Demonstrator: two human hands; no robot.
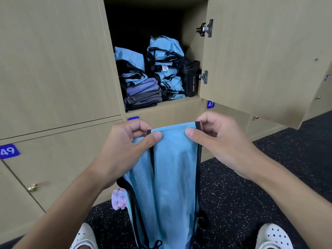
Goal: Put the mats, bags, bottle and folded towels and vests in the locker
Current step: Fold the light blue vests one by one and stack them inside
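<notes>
Pale wood-look lockers (53, 69) fill the wall in front of you, above a dark speckled floor (251, 186). One locker (161, 103) stands open at about chest height, its door (251, 51) swung out to your right. Inside are two piles of folded vests (167, 69), the left one sitting on folded towels (143, 92), and a black bottle (191, 79) stands upright in the right corner, against the taller pile. You are holding one more vest (172, 168), light blue mesh with dark trim, below the opening. Your left hand (125, 146) pinches one top corner between thumb and curled fingers. Your right hand (221, 141) pinches the other the same way, and the cloth hangs straight down between your shoes (274, 236). This looks like the folding step, so keep both pinches level and the top edge taut. Bring the two straps together so the trim lines up, then double the length before you lift it. Thin mesh will likely slip and bunch, so smooth each fold flat. The left pile looks lower and seems the steadier place to lay it. Mind the bottle as you reach in, since a nudge could tip it. A lilac ridged roller (118, 198) lies on the floor by the locker base, just behind the hanging vest. Number plates 49 (8, 151) and 47 (210, 104) mark the lower doors.
</notes>
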